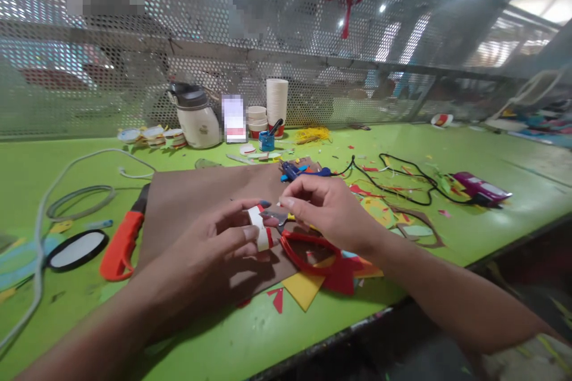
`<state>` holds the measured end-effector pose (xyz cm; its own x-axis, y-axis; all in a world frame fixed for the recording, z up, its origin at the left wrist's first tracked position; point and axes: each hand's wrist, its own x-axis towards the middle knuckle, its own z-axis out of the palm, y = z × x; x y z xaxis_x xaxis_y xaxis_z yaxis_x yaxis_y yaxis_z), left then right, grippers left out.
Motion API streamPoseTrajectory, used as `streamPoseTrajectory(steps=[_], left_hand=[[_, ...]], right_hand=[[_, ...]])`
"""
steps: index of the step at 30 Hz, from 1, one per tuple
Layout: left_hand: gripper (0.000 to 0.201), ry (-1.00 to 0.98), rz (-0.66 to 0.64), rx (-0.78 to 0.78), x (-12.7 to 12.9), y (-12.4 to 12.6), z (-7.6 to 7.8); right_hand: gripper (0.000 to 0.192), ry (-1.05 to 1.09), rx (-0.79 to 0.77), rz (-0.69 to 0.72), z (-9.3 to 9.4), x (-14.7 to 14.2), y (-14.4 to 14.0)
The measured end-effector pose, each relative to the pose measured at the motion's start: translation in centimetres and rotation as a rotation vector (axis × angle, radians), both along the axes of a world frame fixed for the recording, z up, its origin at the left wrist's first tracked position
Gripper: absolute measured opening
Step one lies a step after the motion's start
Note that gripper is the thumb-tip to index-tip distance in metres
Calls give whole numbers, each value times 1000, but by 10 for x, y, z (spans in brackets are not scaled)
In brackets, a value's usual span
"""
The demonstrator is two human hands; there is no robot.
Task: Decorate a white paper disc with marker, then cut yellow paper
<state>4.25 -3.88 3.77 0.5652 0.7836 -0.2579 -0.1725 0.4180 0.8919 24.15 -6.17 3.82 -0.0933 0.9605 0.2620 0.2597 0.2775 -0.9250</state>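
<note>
The left hand (pixel 214 238) pinches a small paper ring (pixel 260 228), white with a red band at its lower edge, between thumb and fingers, just above the brown card sheet (pixel 192 196). The ring is judged very light, thin and easily crushed; it is best held by its outer wall with a gentle pinch, as now, not squeezed across the opening. The right hand (pixel 326 205) is closed around red-handled scissors (pixel 308 247), whose grey blades meet the ring's upper edge; the handles hang below the hand.

Just right of the brown card sheet lie yellow and red paper offcuts (pixel 308 287) on the green worktop (pixel 447 149). Left of the sheet rest an orange-handled cutter (pixel 120 241) and a black-rimmed oval mirror (pixel 77 249). At the sheet's far edge lies a blue glue gun (pixel 297 171) with a black cable. Farther behind the sheet stand a stack of paper cups (pixel 277 101) and a white jug (pixel 196 119) against the perforated metal screen (pixel 111 71).
</note>
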Motion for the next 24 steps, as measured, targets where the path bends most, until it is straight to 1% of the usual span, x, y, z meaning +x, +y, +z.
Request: streamPoseTrajectory(steps=[2,4,6,7,9,11,12,13,14,15,16,18,19,20,21,22,23,24], left_hand=[[43,19,-3,-43,-2,2,3],[44,12,-6,-38,-4,7,6],[42,-7,18,12,-6,13,6],[41,-12,38,37,-7,16,5],[40,-20,80,86,-8,22,2],[38,-33,121,134,-7,26,-1],[36,-43,146,165,-7,27,-1],[34,-56,167,196,-7,28,0],[32,-73,180,222,-8,28,1],[30,-94,182,243,-8,28,2],[29,-118,177,259,-9,28,4],[29,-172,154,277,-11,27,6],[30,-201,141,286,-12,27,7],[32,-227,130,294,-13,27,7],[35,-251,123,299,-13,28,6],[38,-269,119,300,-14,29,5],[40,-281,117,300,-14,30,4],[41,-286,120,302,-14,31,3]], right_hand=[[13,-77,51,-41,-2,5,3],[15,-131,94,-64,-3,9,6],[15,-169,106,-38,-1,11,9],[15,-187,96,-3,2,12,9],[12,-255,59,112,10,15,6],[8,-379,32,287,22,23,-4],[7,-462,28,390,28,29,-13],[10,-537,30,497,34,37,-23],[13,-593,-1,581,39,46,-35],[14,-631,-56,619,44,56,-47],[17,-665,-122,592,47,66,-60],[20,-766,-255,473,51,84,-82],[19,-840,-255,385,52,90,-88],[21,-913,-206,277,51,93,-91],[23,-982,-148,205,50,92,-91],[24,-1029,-94,166,48,89,-86],[21,-1057,-55,155,46,82,-79],[13,-1049,-11,178,42,73,-69]])
